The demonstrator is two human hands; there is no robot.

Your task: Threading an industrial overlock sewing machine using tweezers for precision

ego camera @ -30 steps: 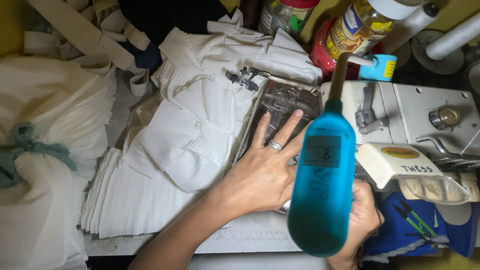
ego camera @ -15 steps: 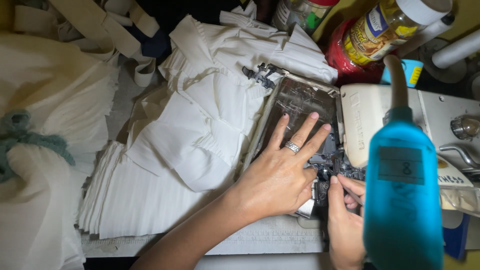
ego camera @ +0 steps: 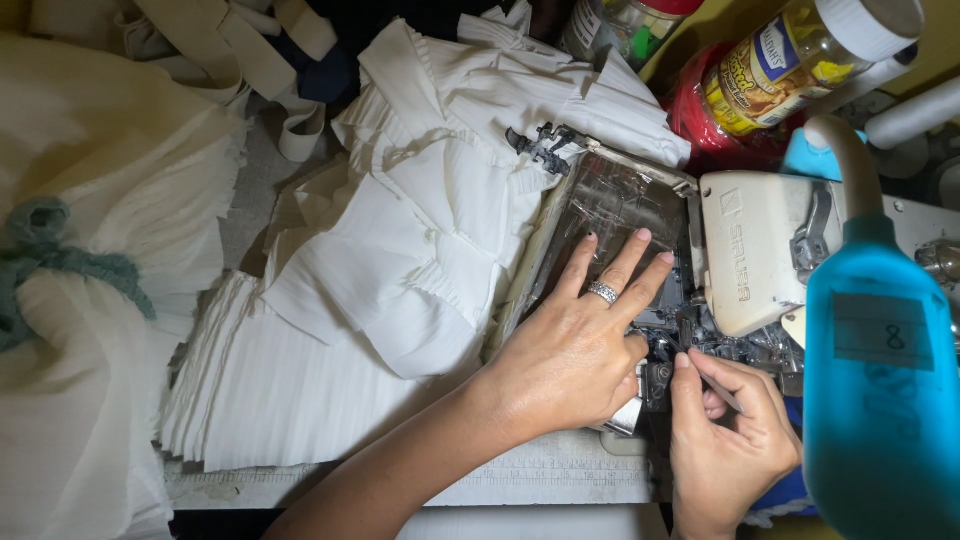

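Observation:
My left hand [ego camera: 575,345], a ring on one finger, rests with fingers spread on the clear cover plate [ego camera: 600,215] of a cream sewing machine [ego camera: 755,250]. My right hand [ego camera: 725,430] sits just below the machine's metal needle area [ego camera: 680,335], its thumb and forefinger pinched together on something thin that I cannot make out. Pleated white fabric [ego camera: 400,260] lies bunched to the left of the plate.
A blue bottle with a curved spout [ego camera: 880,380] hangs close to the camera at right. Jars [ego camera: 790,60] and a red bag stand at the back right. More white fabric with a teal tie [ego camera: 60,270] fills the left side; fabric strips [ego camera: 290,120] lie behind.
The view has shifted right and closer. My right hand has risen to the needle area and pinched its fingers. My left hand stays on the plate.

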